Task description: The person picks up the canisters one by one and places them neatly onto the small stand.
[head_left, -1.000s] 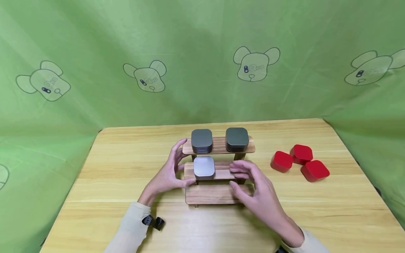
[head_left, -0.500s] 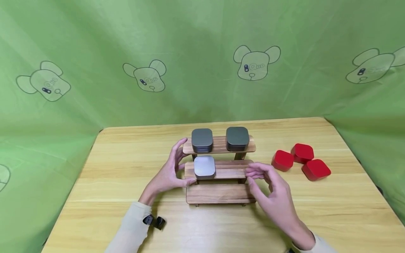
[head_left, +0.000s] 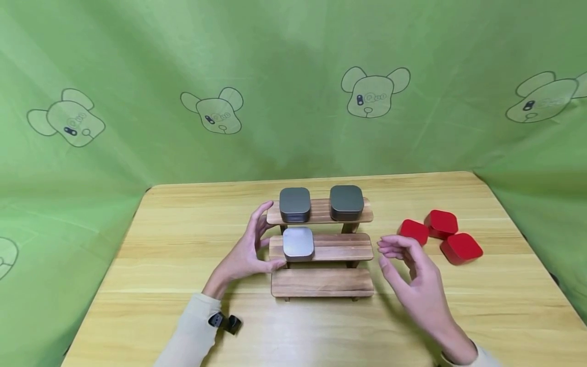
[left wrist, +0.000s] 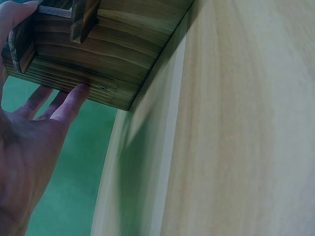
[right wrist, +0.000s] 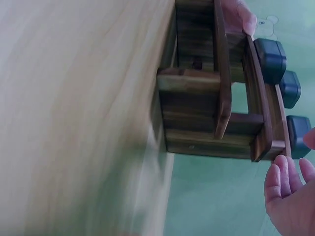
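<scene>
A three-tier wooden stand (head_left: 322, 283) stands on the table. Two dark grey square tins (head_left: 295, 202) (head_left: 346, 200) sit apart on its top tier. The left end of the middle tier bears a silver-lidded tin (head_left: 298, 243), and the lowest tier is bare. My left hand (head_left: 240, 257) holds the stand's left end, thumb at the middle tier and fingers by the top one. In the left wrist view its fingertips (left wrist: 78, 92) touch the wood. To the right of the stand, my right hand (head_left: 419, 283) hovers with bent, relaxed fingers, holding nothing.
Three red square tins (head_left: 414, 231) (head_left: 442, 223) (head_left: 461, 248) lie close together on the wooden table (head_left: 183, 219), right of the stand and just beyond the right hand. A green cloth (head_left: 284, 148) with printed bear heads hangs behind and at the sides.
My right hand has moved right, from over the stand's lower tiers to beside it, toward the red tins. The left hand and the tins stay where they were.
</scene>
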`<state>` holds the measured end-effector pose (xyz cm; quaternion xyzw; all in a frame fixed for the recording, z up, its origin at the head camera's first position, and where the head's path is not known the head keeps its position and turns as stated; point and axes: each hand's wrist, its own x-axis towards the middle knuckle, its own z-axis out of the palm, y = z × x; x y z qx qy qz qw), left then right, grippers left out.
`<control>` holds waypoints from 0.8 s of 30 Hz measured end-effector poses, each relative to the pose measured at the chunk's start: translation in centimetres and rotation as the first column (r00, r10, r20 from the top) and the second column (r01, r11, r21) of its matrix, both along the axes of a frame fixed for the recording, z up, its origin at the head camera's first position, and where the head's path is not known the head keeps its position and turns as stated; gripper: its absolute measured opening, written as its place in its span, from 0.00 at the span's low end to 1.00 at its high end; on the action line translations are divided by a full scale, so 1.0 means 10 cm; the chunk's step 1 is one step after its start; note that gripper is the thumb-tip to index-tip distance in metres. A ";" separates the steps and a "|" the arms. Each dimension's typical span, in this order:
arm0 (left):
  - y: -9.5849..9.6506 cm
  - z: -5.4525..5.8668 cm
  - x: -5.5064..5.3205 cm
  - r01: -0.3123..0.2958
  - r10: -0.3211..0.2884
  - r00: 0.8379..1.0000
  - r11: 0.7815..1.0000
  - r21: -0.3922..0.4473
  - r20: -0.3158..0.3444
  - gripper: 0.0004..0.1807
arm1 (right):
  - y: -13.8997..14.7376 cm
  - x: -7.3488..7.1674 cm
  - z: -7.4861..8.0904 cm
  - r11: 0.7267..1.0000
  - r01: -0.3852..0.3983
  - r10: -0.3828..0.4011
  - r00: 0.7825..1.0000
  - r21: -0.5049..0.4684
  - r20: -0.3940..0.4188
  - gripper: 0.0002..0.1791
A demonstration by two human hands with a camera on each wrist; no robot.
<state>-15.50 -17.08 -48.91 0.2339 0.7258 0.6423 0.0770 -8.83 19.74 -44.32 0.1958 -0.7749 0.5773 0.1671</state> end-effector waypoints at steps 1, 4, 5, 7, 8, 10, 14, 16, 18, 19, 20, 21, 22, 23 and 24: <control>0.00 0.00 0.00 -0.001 0.001 1.000 1.000 -0.001 0.002 0.73 | 0.02 -0.01 -0.01 1.000 0.004 -0.004 1.000 -0.002 0.004 0.27; 0.00 -0.01 0.00 -0.003 0.003 1.000 1.000 -0.003 0.003 0.73 | 0.06 -0.03 -0.06 1.000 0.015 -0.015 1.000 -0.008 0.014 0.26; 0.00 -0.01 0.00 -0.004 0.004 1.000 1.000 -0.004 0.002 0.74 | 0.07 -0.04 -0.07 1.000 0.020 -0.020 1.000 -0.009 0.016 0.26; 0.00 0.00 0.00 -0.003 0.003 1.000 1.000 -0.005 -0.001 0.74 | 0.09 -0.05 -0.09 0.999 0.030 -0.030 0.999 -0.014 0.023 0.26; 0.00 -0.01 0.00 -0.003 0.003 1.000 1.000 -0.006 -0.004 0.74 | 0.11 -0.06 -0.10 0.999 0.039 -0.038 0.999 -0.015 0.027 0.25; 0.00 0.00 0.00 -0.003 0.003 1.000 1.000 -0.009 -0.007 0.74 | 0.14 -0.08 -0.11 0.998 0.056 -0.055 0.998 -0.015 0.035 0.25; 0.00 0.00 0.00 -0.003 0.003 1.000 1.000 -0.009 -0.008 0.74 | 0.20 -0.11 -0.13 0.995 0.097 -0.097 0.994 0.001 0.053 0.25; 0.00 0.00 0.00 -0.004 0.004 1.000 1.000 -0.007 -0.005 0.74 | 0.24 -0.14 -0.15 0.993 0.116 -0.117 0.991 0.020 0.063 0.25; 0.00 0.00 0.00 -0.007 0.007 1.000 1.000 -0.009 -0.001 0.73 | 0.27 -0.17 -0.16 0.990 0.136 -0.139 0.987 0.044 0.076 0.25; 0.00 0.00 0.00 -0.007 0.007 1.000 1.000 -0.009 -0.001 0.73 | 0.29 -0.19 -0.17 0.988 0.142 -0.146 0.986 0.056 0.081 0.25; 0.00 -0.01 0.00 -0.007 0.007 1.000 1.000 -0.009 -0.001 0.73 | 0.30 -0.20 -0.17 0.986 0.149 -0.155 0.984 0.070 0.084 0.24; 0.00 0.00 0.00 -0.006 0.006 1.000 1.000 -0.007 -0.001 0.73 | 0.32 -0.21 -0.17 0.984 0.159 -0.166 0.982 0.083 0.085 0.24; 0.00 -0.01 -0.01 -0.007 0.007 1.000 1.000 -0.008 -0.001 0.73 | 0.33 -0.23 -0.18 0.981 0.169 -0.177 0.980 0.096 0.087 0.23; 0.00 -0.01 -0.01 -0.007 0.007 1.000 1.000 -0.009 0.000 0.73 | 0.34 -0.24 -0.18 0.978 0.179 -0.189 0.978 0.108 0.092 0.23; 0.00 -0.01 -0.01 -0.006 0.006 1.000 1.000 -0.009 0.001 0.73 | 0.35 -0.25 -0.18 0.976 0.185 -0.197 0.975 0.116 0.099 0.23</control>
